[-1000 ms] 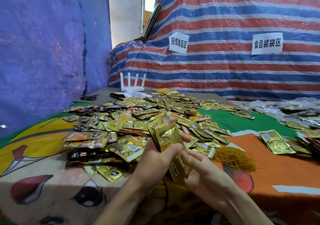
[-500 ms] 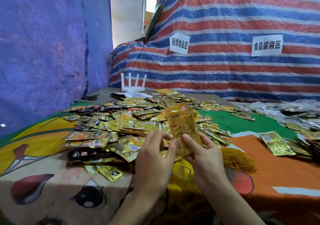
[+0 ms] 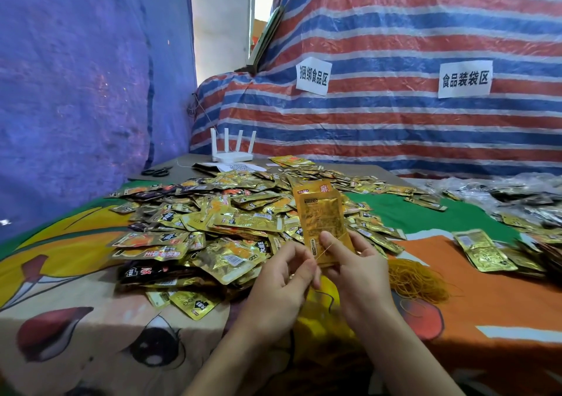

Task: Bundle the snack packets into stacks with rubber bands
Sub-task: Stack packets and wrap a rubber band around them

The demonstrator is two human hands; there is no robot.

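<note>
A thin stack of gold snack packets (image 3: 319,213) stands upright above the table's near edge. My right hand (image 3: 354,269) grips its lower end, thumb on the front. A thin yellow rubber band (image 3: 330,245) stretches across the stack's bottom. My left hand (image 3: 282,280) pinches that band just left of the stack. A big loose heap of gold and dark packets (image 3: 231,222) covers the table behind my hands. A tangle of yellow rubber bands (image 3: 416,280) lies to the right of my right hand.
A cartoon-printed cloth (image 3: 91,319) covers the table. More packets (image 3: 483,249) and clear bags (image 3: 517,191) lie at the right. A white router (image 3: 232,149) and black scissors (image 3: 156,171) sit at the far left corner. Striped tarp forms the back wall.
The stack has been raised from a low tilted hold to upright. My left hand let go of the packets and now pinches a rubber band at the stack's bottom.
</note>
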